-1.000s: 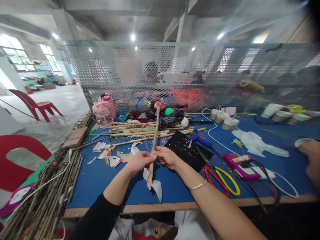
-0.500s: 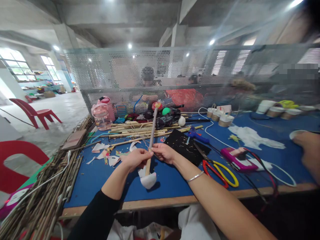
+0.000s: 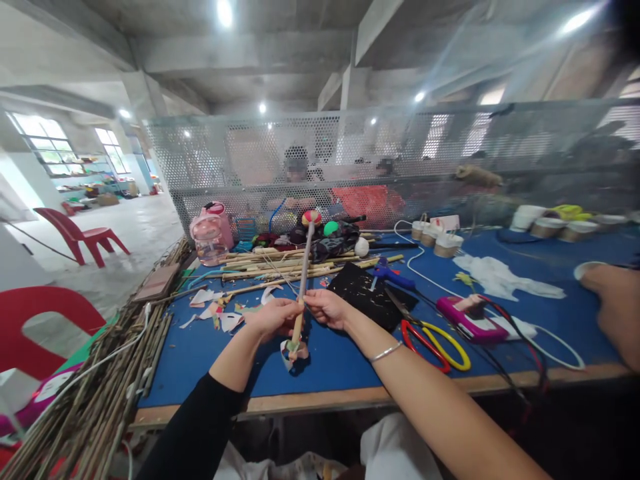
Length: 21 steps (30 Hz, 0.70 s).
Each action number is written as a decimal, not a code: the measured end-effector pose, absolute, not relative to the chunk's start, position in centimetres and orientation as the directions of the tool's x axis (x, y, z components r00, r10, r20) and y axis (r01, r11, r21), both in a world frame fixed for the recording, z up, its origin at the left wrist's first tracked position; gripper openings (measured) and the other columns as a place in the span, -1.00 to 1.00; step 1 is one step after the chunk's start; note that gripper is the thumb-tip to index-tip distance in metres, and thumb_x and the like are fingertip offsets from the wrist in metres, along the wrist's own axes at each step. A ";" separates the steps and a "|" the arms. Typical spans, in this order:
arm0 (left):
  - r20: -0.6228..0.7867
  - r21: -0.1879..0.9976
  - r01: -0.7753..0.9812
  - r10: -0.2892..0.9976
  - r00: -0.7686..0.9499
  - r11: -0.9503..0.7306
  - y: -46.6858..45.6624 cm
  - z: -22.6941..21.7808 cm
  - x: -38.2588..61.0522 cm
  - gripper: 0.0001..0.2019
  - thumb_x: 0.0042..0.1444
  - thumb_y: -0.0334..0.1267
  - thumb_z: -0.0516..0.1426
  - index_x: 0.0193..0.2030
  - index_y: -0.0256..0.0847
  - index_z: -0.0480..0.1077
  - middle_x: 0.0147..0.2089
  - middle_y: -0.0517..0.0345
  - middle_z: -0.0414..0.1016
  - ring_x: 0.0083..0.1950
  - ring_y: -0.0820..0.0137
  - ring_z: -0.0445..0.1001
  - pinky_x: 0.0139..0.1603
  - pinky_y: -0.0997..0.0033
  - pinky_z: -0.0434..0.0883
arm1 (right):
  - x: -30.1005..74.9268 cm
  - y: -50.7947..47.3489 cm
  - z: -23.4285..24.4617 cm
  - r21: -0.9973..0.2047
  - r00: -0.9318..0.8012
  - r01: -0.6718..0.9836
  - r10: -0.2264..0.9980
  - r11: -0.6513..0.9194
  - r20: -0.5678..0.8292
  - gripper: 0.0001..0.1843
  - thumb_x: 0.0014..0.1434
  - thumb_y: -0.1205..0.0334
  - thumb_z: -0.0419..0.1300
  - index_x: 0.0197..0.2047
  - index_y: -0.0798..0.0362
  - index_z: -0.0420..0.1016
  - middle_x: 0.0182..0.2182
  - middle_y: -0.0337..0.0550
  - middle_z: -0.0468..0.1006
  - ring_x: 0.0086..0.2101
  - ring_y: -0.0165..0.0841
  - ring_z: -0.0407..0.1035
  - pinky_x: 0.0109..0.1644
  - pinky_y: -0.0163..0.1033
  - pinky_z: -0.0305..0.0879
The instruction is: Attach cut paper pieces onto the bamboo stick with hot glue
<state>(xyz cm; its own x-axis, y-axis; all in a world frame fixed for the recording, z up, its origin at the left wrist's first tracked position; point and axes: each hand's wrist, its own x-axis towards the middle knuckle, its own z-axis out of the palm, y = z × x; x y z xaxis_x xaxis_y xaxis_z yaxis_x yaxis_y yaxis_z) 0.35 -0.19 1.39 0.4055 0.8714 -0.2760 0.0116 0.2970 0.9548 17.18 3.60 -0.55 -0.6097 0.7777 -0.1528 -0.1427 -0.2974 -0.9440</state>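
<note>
Bare left hand [image 3: 275, 317] and right hand [image 3: 331, 309], fingers of both pinching a slim grey-and-tan stick [image 3: 305, 267], red-and-cream ball [image 3: 313, 217] at its far end, held above the blue worktop [image 3: 200, 367], toward its front edge

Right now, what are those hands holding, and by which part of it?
A stick, pinched by the left hand and right hand where its grey length meets the tan part, nearer the end with curled pieces.

Left forearm [image 3: 234, 363] and right forearm [image 3: 397, 360] extended forward, left hand [image 3: 273, 319] and right hand [image 3: 329, 309] close together, fingers [image 3: 315, 298] pinched.
</note>
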 end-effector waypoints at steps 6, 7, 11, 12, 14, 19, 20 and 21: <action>-0.225 0.968 -0.012 0.892 0.393 0.250 -0.1 1.4 0.3 -0.60 -0.31 -0.06 0.35 -0.53 -0.31 0.31 -0.63 0.29 0.29 -0.62 0.62 0.26 -0.55 0.59 0.23 | 17.5 3.6 -0.2 -0.936 -0.629 -0.135 0.758 -0.324 -0.172 -0.67 -0.05 0.08 0.28 -0.35 0.10 0.29 -0.78 -0.55 -0.02 -0.75 -0.64 -0.29 -0.70 -0.46 -0.43; -0.220 0.968 -0.022 0.884 0.413 0.251 -0.2 1.6 0.4 -0.61 -0.29 -0.05 0.34 -0.51 -0.32 0.33 -0.60 0.26 0.32 -0.60 0.61 0.28 -0.54 0.59 0.24 | 17.6 3.6 -0.1 -0.929 -0.651 -0.149 0.741 -0.339 -0.166 -0.67 -0.04 0.08 0.27 -0.31 0.11 0.30 -0.78 -0.56 -0.03 -0.75 -0.64 -0.30 -0.70 -0.47 -0.43; -0.238 0.960 -0.023 0.853 0.465 0.280 -0.5 1.8 0.4 -0.63 -0.22 -0.04 0.30 -0.45 -0.32 0.36 -0.54 0.18 0.38 -0.56 0.58 0.32 -0.54 0.58 0.25 | 17.5 3.5 -0.1 -0.936 -0.656 -0.162 0.743 -0.314 -0.136 -0.67 -0.04 0.07 0.27 -0.35 0.12 0.30 -0.78 -0.55 -0.02 -0.74 -0.64 -0.30 -0.70 -0.46 -0.42; -0.248 0.958 -0.012 0.851 0.464 0.286 -0.5 1.7 0.4 -0.64 -0.21 -0.04 0.30 -0.47 -0.31 0.34 -0.58 0.21 0.36 -0.59 0.58 0.30 -0.57 0.58 0.22 | 17.4 3.4 -0.1 -0.944 -0.633 -0.148 0.762 -0.294 -0.138 -0.66 -0.06 0.06 0.29 -0.39 0.12 0.28 -0.78 -0.54 -0.01 -0.74 -0.65 -0.29 -0.70 -0.45 -0.42; -0.255 0.959 0.009 0.853 0.455 0.282 -0.4 1.4 0.3 -0.64 -0.21 -0.05 0.30 -0.53 -0.30 0.30 -0.66 0.27 0.28 -0.66 0.60 0.22 -0.64 0.59 0.14 | 17.1 3.4 -0.3 -0.958 -0.581 -0.119 0.801 -0.261 -0.146 -0.62 -0.10 0.02 0.30 -0.43 0.10 0.25 -0.78 -0.54 -0.01 -0.74 -0.65 -0.27 -0.70 -0.44 -0.41; -0.174 0.977 -0.037 0.887 0.428 0.209 -0.1 1.3 0.2 -0.62 -0.26 -0.06 0.32 -0.55 -0.33 0.32 -0.65 0.25 0.33 -0.69 0.66 0.13 -0.66 0.60 0.01 | 16.7 3.3 0.1 -0.983 -0.525 -0.069 0.844 -0.172 -0.111 -0.57 -0.06 -0.12 0.23 -0.44 0.05 0.19 -0.76 -0.53 -0.03 -0.74 -0.62 -0.26 -0.69 -0.43 -0.37; -0.162 0.977 -0.057 0.893 0.421 0.204 0.0 1.3 0.2 -0.62 -0.25 -0.03 0.31 -0.53 -0.33 0.34 -0.62 0.24 0.36 -0.67 0.65 0.17 -0.65 0.60 0.04 | 16.7 3.1 0.3 -0.991 -0.501 -0.036 0.860 -0.128 -0.093 -0.56 -0.04 -0.15 0.19 -0.45 0.05 0.18 -0.76 -0.52 0.00 -0.74 -0.61 -0.24 -0.69 -0.43 -0.34; -0.156 0.976 -0.076 0.897 0.414 0.205 0.1 1.4 0.2 -0.61 -0.23 -0.01 0.30 -0.50 -0.33 0.35 -0.59 0.22 0.38 -0.65 0.63 0.21 -0.63 0.59 0.08 | 16.8 2.8 0.5 -0.997 -0.471 0.016 0.878 -0.082 -0.079 -0.55 -0.01 -0.18 0.16 -0.46 0.05 0.17 -0.75 -0.50 0.04 -0.74 -0.61 -0.19 -0.69 -0.42 -0.30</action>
